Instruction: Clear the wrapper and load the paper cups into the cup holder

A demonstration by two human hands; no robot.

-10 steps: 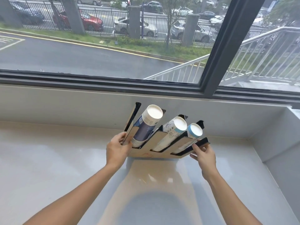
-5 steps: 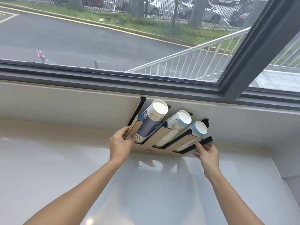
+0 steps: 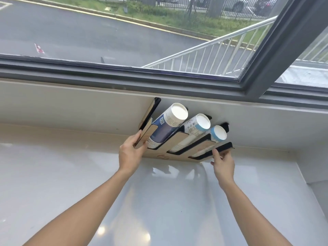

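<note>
The left hand [image 3: 130,153] grips the left end of the cup holder [image 3: 175,148], its thumb on the front of the outermost tan divider and its fingers curled behind it. The right hand [image 3: 224,164] pinches the right end of the same holder at about 3 o'clock from the left hand, fingertips closed on the black edge of the last divider.

The cup holder is a tan wooden rack with black-edged slots, sitting at the far edge of the pale glossy worktop [image 3: 71,192] and tilted back so its top rests against the low wall [image 3: 71,107] under the window [image 3: 124,41].

Three slots are filled, each stack lying slanted with its base pointing toward 1 o'clock. The dark blue stack of paper cups [image 3: 166,126] fills the slot just beside the left hand. The white printed stack [image 3: 193,129] lies in the middle slot at its 3 o'clock. The small light blue stack [image 3: 215,136] sits in the slot nearest the right hand. The cup rims nest low in the slots.

Beyond the window, toward 12 o'clock, a road and a metal railing [image 3: 204,54] show.
</note>
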